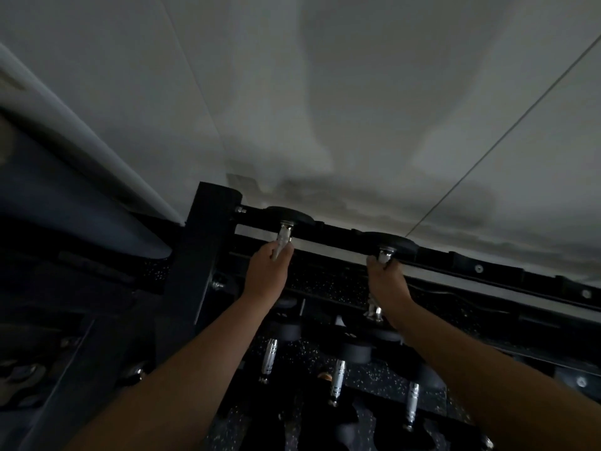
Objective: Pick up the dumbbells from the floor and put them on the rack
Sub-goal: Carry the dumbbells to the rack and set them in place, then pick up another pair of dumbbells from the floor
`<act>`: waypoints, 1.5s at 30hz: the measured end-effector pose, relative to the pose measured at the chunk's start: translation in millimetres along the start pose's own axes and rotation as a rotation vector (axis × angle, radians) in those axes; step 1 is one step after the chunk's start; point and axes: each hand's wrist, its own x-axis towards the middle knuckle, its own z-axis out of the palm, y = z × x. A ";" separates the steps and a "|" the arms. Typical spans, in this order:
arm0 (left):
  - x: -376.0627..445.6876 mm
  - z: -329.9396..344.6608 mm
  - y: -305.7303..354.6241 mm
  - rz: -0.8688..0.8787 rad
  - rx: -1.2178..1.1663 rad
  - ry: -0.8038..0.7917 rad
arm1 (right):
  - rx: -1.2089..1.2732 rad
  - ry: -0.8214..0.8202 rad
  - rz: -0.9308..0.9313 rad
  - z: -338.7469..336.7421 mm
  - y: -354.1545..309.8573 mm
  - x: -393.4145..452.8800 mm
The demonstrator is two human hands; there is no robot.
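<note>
Handle of left dumbbell (285,237) mostly hidden inside left hand (267,275); near head covered by the wrist. Handle of right dumbbell (383,255) wrapped by right hand (387,281), only chrome ends showing. Rack (208,255) cut off at right edge. Lower dumbbells (338,379) on the floor dim, heads lost in shadow. Left side blurred, unreadable.

black rack (208,255), silver dumbbell handles (338,374), speckled floor (374,385)
</note>
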 end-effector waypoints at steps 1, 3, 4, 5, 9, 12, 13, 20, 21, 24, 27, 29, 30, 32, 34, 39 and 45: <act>-5.2 -1.1 -0.3 0.016 -0.010 0.012 | -0.032 -0.006 -0.019 0.7 -1.6 -3.1; -14.3 -4.0 -2.7 0.004 -0.018 0.027 | -0.117 -0.009 -0.032 2.8 -3.8 -12.3; -19.2 -6.1 -4.2 -0.018 -0.020 0.033 | -0.159 -0.007 -0.051 4.0 -3.9 -17.8; -24.6 -9.3 -6.0 -0.035 -0.024 0.046 | -0.199 -0.004 -0.082 5.7 -3.5 -23.1; -49.9 -29.5 -12.7 -0.043 -0.067 0.077 | -0.353 -0.018 -0.215 19.8 -4.3 -49.2; -68.9 -52.3 -25.7 -0.070 -0.046 0.131 | -0.425 -0.052 -0.332 39.0 -8.6 -72.8; -76.7 -61.8 -32.4 -0.083 -0.029 0.159 | -0.421 -0.078 -0.360 46.8 -9.8 -81.9; -159.2 -138.1 -108.1 -0.131 -0.060 0.356 | -0.445 -0.229 -0.555 107.2 10.2 -163.0; -172.7 -149.4 -120.8 -0.160 -0.065 0.382 | -0.443 -0.245 -0.567 115.2 15.3 -177.4; -219.9 -183.4 -156.8 -0.215 -0.084 0.452 | -0.499 -0.310 -0.621 139.8 30.9 -218.9; -269.8 -214.5 -193.7 -0.259 -0.122 0.510 | -0.570 -0.371 -0.692 165.6 44.2 -260.3; -300.4 -233.7 -217.8 -0.295 -0.145 0.529 | -0.596 -0.418 -0.734 185.0 51.7 -288.9; -314.0 -242.5 -229.1 -0.316 -0.138 0.533 | -0.606 -0.440 -0.754 195.0 55.1 -302.7; -337.6 -259.1 -250.5 -0.343 -0.092 0.563 | -0.614 -0.491 -0.795 215.0 62.0 -327.9; -355.0 -275.5 -272.4 -0.345 -0.046 0.622 | -0.638 -0.552 -0.833 237.0 70.5 -347.8; -360.1 -314.0 -322.7 -0.421 0.117 0.635 | -0.765 -0.648 -0.898 303.5 86.4 -370.8; -316.0 -363.3 -386.3 -0.468 0.345 0.560 | -0.848 -0.738 -0.872 418.4 101.7 -357.7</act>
